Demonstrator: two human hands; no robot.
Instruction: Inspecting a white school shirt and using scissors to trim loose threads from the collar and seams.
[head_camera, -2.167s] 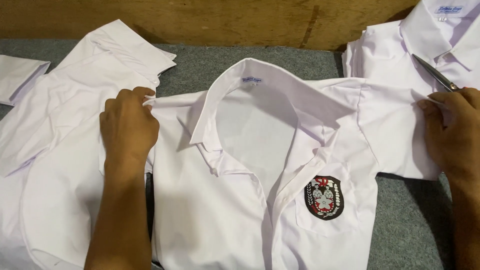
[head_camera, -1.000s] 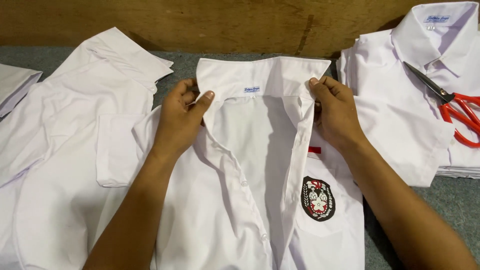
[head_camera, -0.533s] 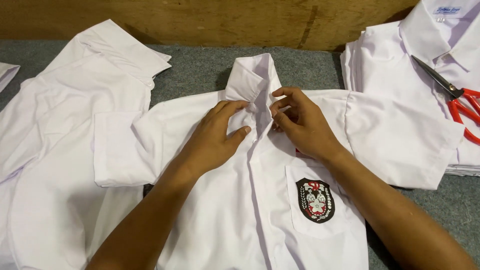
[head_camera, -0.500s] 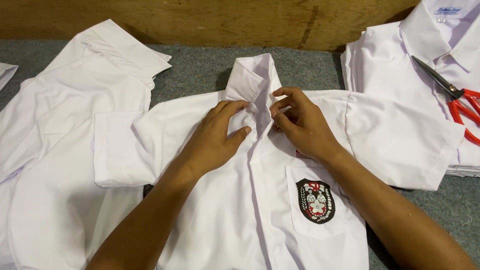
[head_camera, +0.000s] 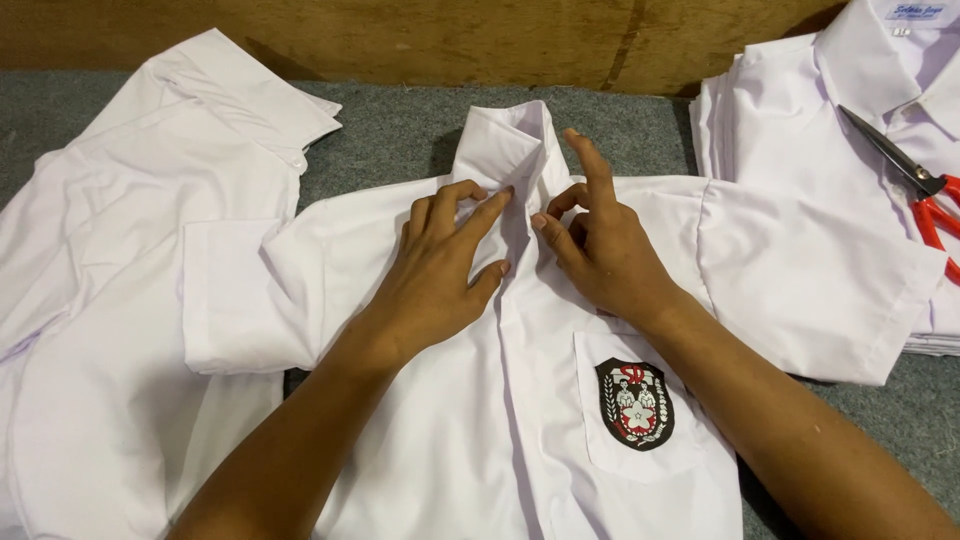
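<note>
A white short-sleeved shirt (head_camera: 400, 430) lies front-up on the grey surface, collar (head_camera: 505, 140) standing up at the far end. A dark crest badge (head_camera: 634, 402) sits on its chest pocket. My left hand (head_camera: 440, 265) rests on the shirt just below the collar, fingertips pinching the front placket. My right hand (head_camera: 600, 245) is beside it, thumb and fingers at the same top-button spot, index finger raised. The button itself is hidden by my fingers.
Another white shirt (head_camera: 110, 250) lies spread at the left. A stack of folded white shirts (head_camera: 800, 110) stands at the right with red-handled scissors (head_camera: 915, 185) on top. A wooden board (head_camera: 400, 35) runs along the far edge of the grey surface (head_camera: 400, 125).
The open shirt front has been brought together. My hands moved from the collar edges inward to the top of the placket and stay there, fingers shifting slightly.
</note>
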